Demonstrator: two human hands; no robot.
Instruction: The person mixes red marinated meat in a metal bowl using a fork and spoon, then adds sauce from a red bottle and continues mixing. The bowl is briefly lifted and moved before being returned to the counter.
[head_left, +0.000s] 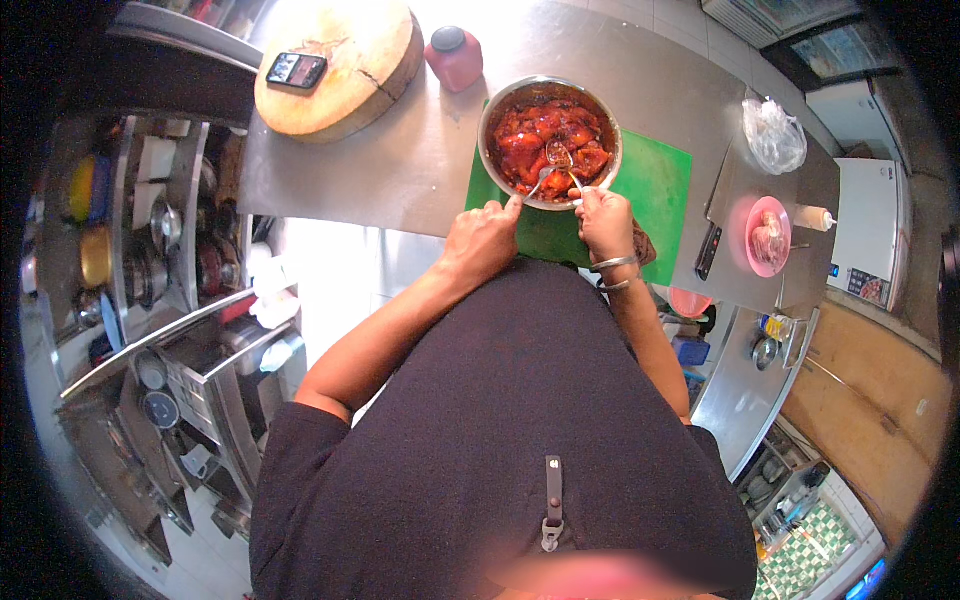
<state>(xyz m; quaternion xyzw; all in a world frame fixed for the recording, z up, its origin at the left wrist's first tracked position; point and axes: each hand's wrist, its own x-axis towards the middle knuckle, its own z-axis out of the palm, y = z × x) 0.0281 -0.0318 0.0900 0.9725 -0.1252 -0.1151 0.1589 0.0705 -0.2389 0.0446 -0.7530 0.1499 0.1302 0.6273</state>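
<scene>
A steel bowl (485, 154) holds pieces of meat (525, 142) coated in a glossy dark red sauce. It stands on a green cutting board (660, 187) in front of me. My left hand (484, 240) grips a fork (541, 178) at the bowl's near rim, its head down at the meat. Just to the right, my right hand (606, 217) is closed around the handle of a spoon (559, 153), whose bowl rests among the saucy pieces. A dark brown cloth (643, 244) lies beside my right wrist, partly hidden.
On the steel table (360, 180) are a round wooden chopping block (345, 97) with a phone (297, 70), a capped red jar (454, 60), a black-handled knife (707, 253), a pink plate (752, 255) with a wrapped item, a squeeze bottle (813, 218) and a plastic bag (775, 136).
</scene>
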